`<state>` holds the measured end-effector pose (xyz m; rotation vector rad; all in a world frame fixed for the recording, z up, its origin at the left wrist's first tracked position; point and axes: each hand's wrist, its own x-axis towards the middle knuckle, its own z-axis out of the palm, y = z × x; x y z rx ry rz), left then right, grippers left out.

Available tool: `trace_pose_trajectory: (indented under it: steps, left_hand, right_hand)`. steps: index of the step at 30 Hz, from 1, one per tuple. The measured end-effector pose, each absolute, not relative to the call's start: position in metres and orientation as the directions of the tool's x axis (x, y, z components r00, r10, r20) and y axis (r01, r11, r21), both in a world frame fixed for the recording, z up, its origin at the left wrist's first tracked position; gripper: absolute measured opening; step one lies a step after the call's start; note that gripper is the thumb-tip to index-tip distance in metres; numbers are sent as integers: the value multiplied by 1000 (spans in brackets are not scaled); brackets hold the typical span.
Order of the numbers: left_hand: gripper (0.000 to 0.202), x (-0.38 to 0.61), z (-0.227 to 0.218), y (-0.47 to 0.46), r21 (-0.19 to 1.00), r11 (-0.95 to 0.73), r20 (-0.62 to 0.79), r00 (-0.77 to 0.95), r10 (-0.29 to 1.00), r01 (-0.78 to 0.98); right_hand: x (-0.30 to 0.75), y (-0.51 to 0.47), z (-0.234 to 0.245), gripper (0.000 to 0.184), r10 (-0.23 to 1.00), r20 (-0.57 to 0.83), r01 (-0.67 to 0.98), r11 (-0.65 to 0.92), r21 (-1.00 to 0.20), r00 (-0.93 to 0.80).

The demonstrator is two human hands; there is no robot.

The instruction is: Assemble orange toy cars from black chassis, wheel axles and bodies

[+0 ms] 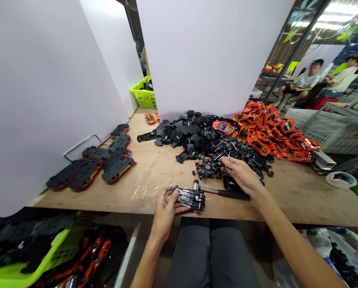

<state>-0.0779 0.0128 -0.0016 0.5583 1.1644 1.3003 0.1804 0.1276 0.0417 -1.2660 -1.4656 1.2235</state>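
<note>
My left hand (pixel 166 212) grips a black toy car chassis (pixel 191 198) at the table's front edge, its wheels off. Just behind the chassis lies a small hammer (pixel 217 191) with a steel head and black handle, its head almost touching the chassis. My right hand (pixel 240 174) hovers open at the near side of a heap of loose black wheels and axles (pixel 223 150), with its fingertips at the heap. Beyond that spreads a pile of black chassis parts (pixel 185 130), and a mass of orange toy car bodies (pixel 271 138) lies to the right.
Assembled black-and-orange cars (pixel 119 170) lie upside down at the left of the plywood table (pixel 287 192), beside a wire frame (pixel 83 146). White partitions (pixel 209 52) stand behind. A lime basket (pixel 143 94) sits at the back, another (pixel 53 252) below the table. Two seated people (pixel 301 84) are at the upper right.
</note>
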Motion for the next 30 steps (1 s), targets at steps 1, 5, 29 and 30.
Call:
trace_pose_trajectory:
  steps: [1,5,29,30]
  left_hand:
    - [53,-75,-1,14,860,248,-340,-138,930,-447]
    - [52,-64,1,17,837,263,-368,-139,919,-480]
    - [54,-43,-11,-3,828,373,-446,-87,891,-418]
    - [53,-39,-12,-3,826,369,-442,-84,893,-426]
  right_hand:
    - [182,130,45,56,989,-7,189,21,-982,-146]
    - [180,123,63,45,985,130,223,153,-963,-113]
    - [378,201,53,59,875,480,836,216,-505,64]
    - [386,216,48,58,887,460,834,228,-502,35]
